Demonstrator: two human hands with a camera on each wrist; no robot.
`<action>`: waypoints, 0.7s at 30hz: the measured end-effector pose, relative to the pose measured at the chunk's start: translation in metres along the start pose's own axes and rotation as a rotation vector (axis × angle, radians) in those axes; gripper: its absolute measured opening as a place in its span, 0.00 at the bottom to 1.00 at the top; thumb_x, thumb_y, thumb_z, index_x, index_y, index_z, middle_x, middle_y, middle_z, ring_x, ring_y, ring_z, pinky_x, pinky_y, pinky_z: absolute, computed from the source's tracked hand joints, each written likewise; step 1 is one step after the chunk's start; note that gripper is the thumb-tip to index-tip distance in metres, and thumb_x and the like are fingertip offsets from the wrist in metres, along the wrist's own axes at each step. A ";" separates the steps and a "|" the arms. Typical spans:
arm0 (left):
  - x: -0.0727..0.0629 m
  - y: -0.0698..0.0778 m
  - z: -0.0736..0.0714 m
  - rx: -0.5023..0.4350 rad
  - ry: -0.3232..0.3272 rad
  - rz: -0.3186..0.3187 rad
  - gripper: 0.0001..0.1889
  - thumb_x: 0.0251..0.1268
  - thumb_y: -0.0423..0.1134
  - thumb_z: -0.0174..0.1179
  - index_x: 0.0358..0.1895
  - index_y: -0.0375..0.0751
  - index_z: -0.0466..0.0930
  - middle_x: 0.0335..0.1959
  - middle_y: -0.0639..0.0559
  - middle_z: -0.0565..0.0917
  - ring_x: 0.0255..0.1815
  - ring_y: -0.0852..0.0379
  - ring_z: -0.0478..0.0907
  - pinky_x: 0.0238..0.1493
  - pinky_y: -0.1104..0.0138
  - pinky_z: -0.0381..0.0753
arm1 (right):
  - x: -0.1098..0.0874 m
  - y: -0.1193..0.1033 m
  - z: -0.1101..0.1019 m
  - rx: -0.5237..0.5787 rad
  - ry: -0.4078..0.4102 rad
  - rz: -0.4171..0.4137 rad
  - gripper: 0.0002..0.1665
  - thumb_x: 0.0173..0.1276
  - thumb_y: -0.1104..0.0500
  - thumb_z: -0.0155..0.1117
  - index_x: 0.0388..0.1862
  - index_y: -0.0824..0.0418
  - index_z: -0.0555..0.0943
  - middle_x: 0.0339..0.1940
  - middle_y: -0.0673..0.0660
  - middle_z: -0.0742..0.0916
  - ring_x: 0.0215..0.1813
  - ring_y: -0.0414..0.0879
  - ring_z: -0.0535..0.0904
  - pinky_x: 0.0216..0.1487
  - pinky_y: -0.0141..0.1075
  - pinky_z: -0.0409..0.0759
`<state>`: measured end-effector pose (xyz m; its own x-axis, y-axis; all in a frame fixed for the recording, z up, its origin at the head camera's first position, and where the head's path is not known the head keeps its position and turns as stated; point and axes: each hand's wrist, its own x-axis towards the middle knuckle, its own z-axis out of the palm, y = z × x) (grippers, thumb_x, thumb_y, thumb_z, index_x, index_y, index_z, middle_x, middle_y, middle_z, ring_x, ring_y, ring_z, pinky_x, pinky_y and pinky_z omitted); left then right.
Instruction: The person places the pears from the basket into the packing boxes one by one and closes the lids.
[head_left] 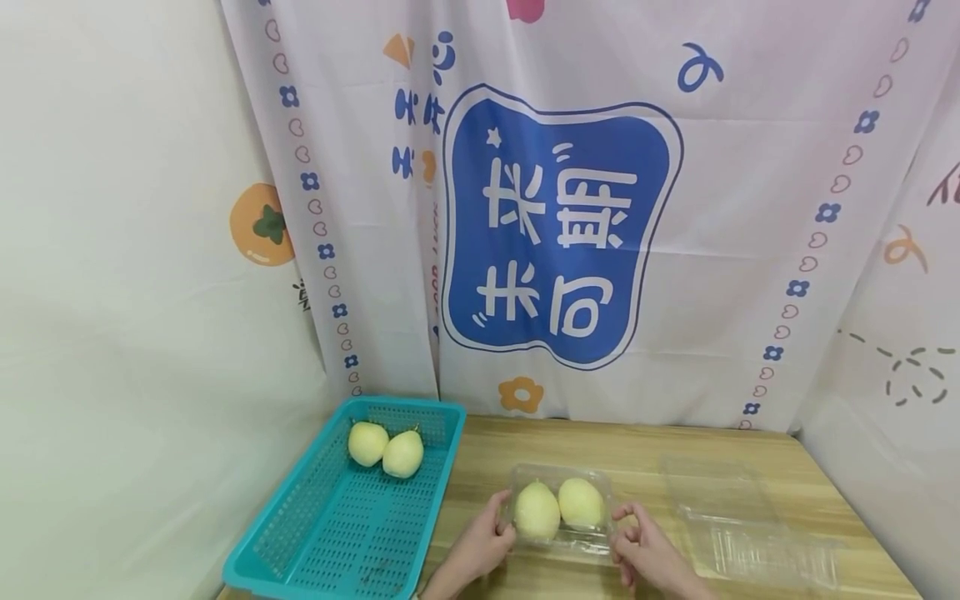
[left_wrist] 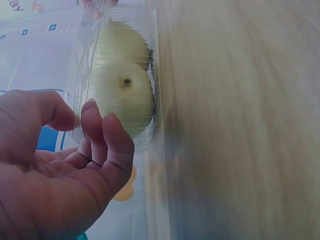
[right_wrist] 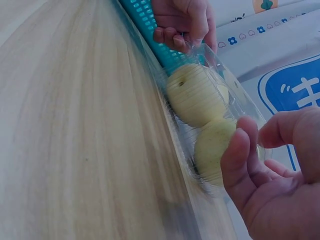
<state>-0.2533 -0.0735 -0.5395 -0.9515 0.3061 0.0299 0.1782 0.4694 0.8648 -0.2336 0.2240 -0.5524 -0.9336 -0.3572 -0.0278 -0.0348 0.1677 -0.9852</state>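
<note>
A clear plastic clamshell box [head_left: 562,547] sits on the wooden table between both hands. Inside it lie two pale yellow pears, a left pear [head_left: 537,511] and a right pear [head_left: 581,502], side by side. My left hand [head_left: 480,540] pinches the box's left end between thumb and fingers; the left wrist view shows the fingertips at that edge. At the opposite end, my right hand [head_left: 651,550] pinches the right edge with thumb and bent fingers. The ribbed plastic covers the pears in both wrist views.
To the left stands a teal perforated basket [head_left: 352,533], with two more pears [head_left: 403,454] near its back. A clear plastic container [head_left: 772,554], hard to make out, lies opened on the right of the table. Printed cloth [head_left: 712,367] hangs behind the table.
</note>
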 end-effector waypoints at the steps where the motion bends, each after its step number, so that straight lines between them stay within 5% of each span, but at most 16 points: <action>1: 0.000 0.000 0.000 0.002 0.000 0.002 0.34 0.62 0.33 0.53 0.73 0.34 0.58 0.19 0.58 0.75 0.16 0.63 0.70 0.15 0.71 0.68 | 0.000 -0.001 0.000 -0.003 0.008 0.004 0.26 0.69 0.65 0.55 0.58 0.70 0.54 0.27 0.55 0.80 0.19 0.40 0.77 0.19 0.33 0.79; 21: 0.008 0.003 0.000 0.005 0.022 -0.039 0.33 0.64 0.32 0.52 0.74 0.35 0.57 0.21 0.54 0.78 0.15 0.62 0.69 0.14 0.72 0.67 | 0.010 0.008 0.001 0.027 0.103 0.030 0.24 0.68 0.66 0.56 0.58 0.69 0.58 0.26 0.57 0.82 0.17 0.41 0.76 0.18 0.34 0.79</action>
<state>-0.2607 -0.0695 -0.5369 -0.9632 0.2688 0.0072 0.1419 0.4851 0.8629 -0.2428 0.2205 -0.5611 -0.9659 -0.2556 -0.0410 0.0019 0.1514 -0.9885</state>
